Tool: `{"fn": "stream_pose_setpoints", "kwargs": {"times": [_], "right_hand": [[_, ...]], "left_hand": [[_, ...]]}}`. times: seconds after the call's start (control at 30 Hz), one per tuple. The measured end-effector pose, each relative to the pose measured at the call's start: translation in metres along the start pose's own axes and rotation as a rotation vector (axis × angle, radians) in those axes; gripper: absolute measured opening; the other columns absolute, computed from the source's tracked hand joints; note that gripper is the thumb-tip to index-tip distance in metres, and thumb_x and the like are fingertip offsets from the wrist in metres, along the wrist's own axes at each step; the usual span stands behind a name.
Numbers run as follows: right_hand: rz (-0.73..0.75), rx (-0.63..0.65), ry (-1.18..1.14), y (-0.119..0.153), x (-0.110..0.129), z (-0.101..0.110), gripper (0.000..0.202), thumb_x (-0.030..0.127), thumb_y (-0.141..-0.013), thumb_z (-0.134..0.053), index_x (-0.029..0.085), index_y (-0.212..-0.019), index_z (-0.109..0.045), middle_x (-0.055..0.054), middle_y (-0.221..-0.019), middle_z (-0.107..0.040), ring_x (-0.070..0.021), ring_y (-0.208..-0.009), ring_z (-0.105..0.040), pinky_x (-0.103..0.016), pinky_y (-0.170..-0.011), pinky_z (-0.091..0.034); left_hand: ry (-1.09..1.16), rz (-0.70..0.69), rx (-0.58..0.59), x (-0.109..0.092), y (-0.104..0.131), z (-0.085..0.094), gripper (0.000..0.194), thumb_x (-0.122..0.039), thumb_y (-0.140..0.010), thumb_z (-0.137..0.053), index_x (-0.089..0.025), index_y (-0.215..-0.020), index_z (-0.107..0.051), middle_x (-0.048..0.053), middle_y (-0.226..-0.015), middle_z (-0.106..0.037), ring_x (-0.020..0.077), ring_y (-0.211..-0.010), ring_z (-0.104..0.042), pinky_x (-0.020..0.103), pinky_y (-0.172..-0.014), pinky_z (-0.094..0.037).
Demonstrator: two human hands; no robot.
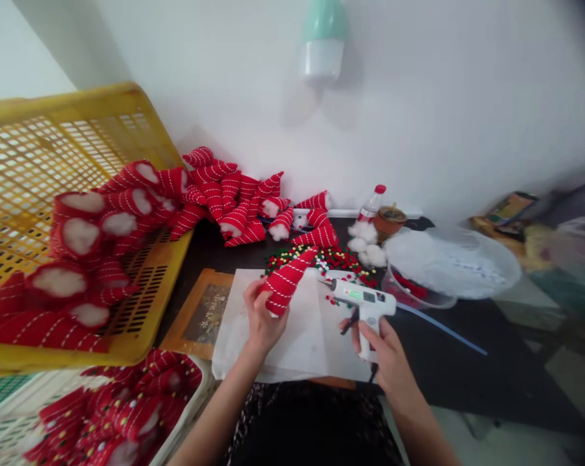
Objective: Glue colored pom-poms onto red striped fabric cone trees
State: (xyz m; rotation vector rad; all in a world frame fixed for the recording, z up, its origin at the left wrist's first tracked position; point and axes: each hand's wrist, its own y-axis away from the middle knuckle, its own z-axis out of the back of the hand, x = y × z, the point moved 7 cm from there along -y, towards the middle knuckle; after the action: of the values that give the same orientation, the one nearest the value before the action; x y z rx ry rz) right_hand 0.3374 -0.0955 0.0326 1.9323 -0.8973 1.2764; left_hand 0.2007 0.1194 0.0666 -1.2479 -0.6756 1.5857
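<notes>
Carefully spaced apart above the front edge of a black worktop (472, 372), a person's hands each grasp an object. The left hand (266, 327) is wrapped around the wide end of a red, white-stitched fabric cone (292, 278), tip angled upward, over a white sheet (297, 356). The right hand (386, 349) is clasped around the handle of a white plastic glue gun (363, 299), nozzle directed toward the cone but not touching it. Small red, green, yellow and white pompoms (341, 261) lie beyond; similar red cones (215, 195) are heaped toward the back edge. At the left edge sits a yellow plastic crate (169, 307), also holding cones.
</notes>
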Motion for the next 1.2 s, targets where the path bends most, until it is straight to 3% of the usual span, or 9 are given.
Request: {"fn": "stream_pose_setpoints", "kwargs": {"times": [0.17,0.47,0.57,0.7,0.8,0.9,0.97,1.1,1.2], "right_hand": [[-0.005,0.019,0.036,-0.003,-0.008,0.009,0.041,0.055,-0.083,-0.078,0.019,-0.099,-0.065,-0.005,-0.076,-0.073,-0.0116,-0.05,-0.049,-0.021,-0.042,-0.036],[0.015,-0.002,0.029,-0.003,-0.009,0.013,0.041,0.053,-0.083,-0.079,0.019,-0.103,-0.067,-0.008,-0.085,-0.075,-0.0107,-0.049,-0.049,-0.021,-0.039,-0.038],[0.028,-0.007,0.025,-0.004,-0.01,0.018,0.038,0.052,-0.085,-0.078,0.02,-0.104,-0.068,-0.008,-0.088,-0.077,-0.0116,-0.05,-0.052,-0.022,-0.041,-0.04],[0.064,-0.037,0.029,-0.009,-0.01,0.023,0.036,0.054,-0.085,-0.077,0.021,-0.099,-0.073,-0.009,-0.09,-0.079,-0.0209,-0.069,-0.07,-0.033,-0.068,-0.059],[0.089,-0.011,0.037,-0.011,-0.006,0.015,0.036,0.055,-0.083,-0.078,0.022,-0.098,-0.075,-0.009,-0.093,-0.08,-0.0281,-0.09,-0.074,-0.043,-0.091,-0.059],[0.103,0.046,0.133,-0.009,0.002,0.001,0.039,0.058,-0.086,-0.073,0.02,-0.098,-0.076,-0.01,-0.096,-0.079,-0.0296,-0.096,-0.072,-0.042,-0.091,-0.057],[0.098,0.08,0.232,-0.007,0.006,-0.008,0.042,0.059,-0.089,-0.07,0.019,-0.094,-0.077,-0.01,-0.096,-0.078,-0.0264,-0.089,-0.07,-0.035,-0.08,-0.056],[0.058,0.164,0.393,-0.004,0.007,-0.022,0.044,0.06,-0.089,-0.067,0.018,-0.092,-0.079,-0.007,-0.088,-0.075,-0.0153,-0.061,-0.055,-0.026,-0.056,-0.045],[0.103,0.188,0.412,-0.003,0.011,-0.027,0.041,0.058,-0.089,-0.068,0.019,-0.092,-0.079,-0.007,-0.089,-0.075,-0.0183,-0.071,-0.059,-0.029,-0.068,-0.05]], "left_hand": [[0.032,-0.182,-0.071,-0.007,0.009,0.003,0.081,-0.004,-0.074,-0.079,-0.033,-0.135,-0.036,0.013,-0.138,-0.042,0.0356,-0.129,-0.059,0.053,-0.095,-0.061],[-0.047,-0.263,-0.139,-0.012,0.016,0.013,0.055,0.0,-0.067,-0.082,-0.028,-0.108,-0.06,0.005,-0.13,-0.049,0.0302,-0.131,-0.058,0.046,-0.099,-0.058],[0.059,-0.018,-0.082,-0.001,0.009,0.008,0.053,-0.011,-0.067,-0.086,-0.026,-0.11,-0.059,0.008,-0.125,-0.057,0.0298,-0.123,-0.061,0.047,-0.101,-0.056],[0.526,0.805,-0.056,0.033,0.022,-0.016,0.053,-0.032,-0.07,-0.088,-0.024,-0.11,-0.053,0.006,-0.111,-0.065,0.0241,-0.1,-0.069,0.04,-0.089,-0.057],[0.823,1.167,-0.02,0.036,0.038,-0.039,0.05,-0.044,-0.071,-0.085,-0.023,-0.101,-0.051,0.003,-0.098,-0.067,0.0187,-0.081,-0.069,0.033,-0.075,-0.056],[1.029,1.348,0.002,0.037,0.048,-0.053,0.055,-0.043,-0.065,-0.088,-0.021,-0.101,-0.054,0.003,-0.097,-0.07,0.0169,-0.077,-0.069,0.03,-0.072,-0.055],[1.104,1.405,0.013,0.037,0.051,-0.057,0.059,-0.039,-0.063,-0.089,-0.021,-0.106,-0.054,0.003,-0.098,-0.071,0.0173,-0.079,-0.07,0.03,-0.073,-0.056],[1.145,1.381,0.085,0.034,0.049,-0.058,0.07,-0.034,-0.066,-0.086,-0.027,-0.125,-0.049,0.003,-0.111,-0.072,0.0206,-0.083,-0.072,0.036,-0.078,-0.059],[1.191,1.345,0.177,0.03,0.047,-0.058,0.081,-0.032,-0.068,-0.082,-0.032,-0.139,-0.043,0.007,-0.126,-0.069,0.026,-0.094,-0.073,0.041,-0.081,-0.06]]}}
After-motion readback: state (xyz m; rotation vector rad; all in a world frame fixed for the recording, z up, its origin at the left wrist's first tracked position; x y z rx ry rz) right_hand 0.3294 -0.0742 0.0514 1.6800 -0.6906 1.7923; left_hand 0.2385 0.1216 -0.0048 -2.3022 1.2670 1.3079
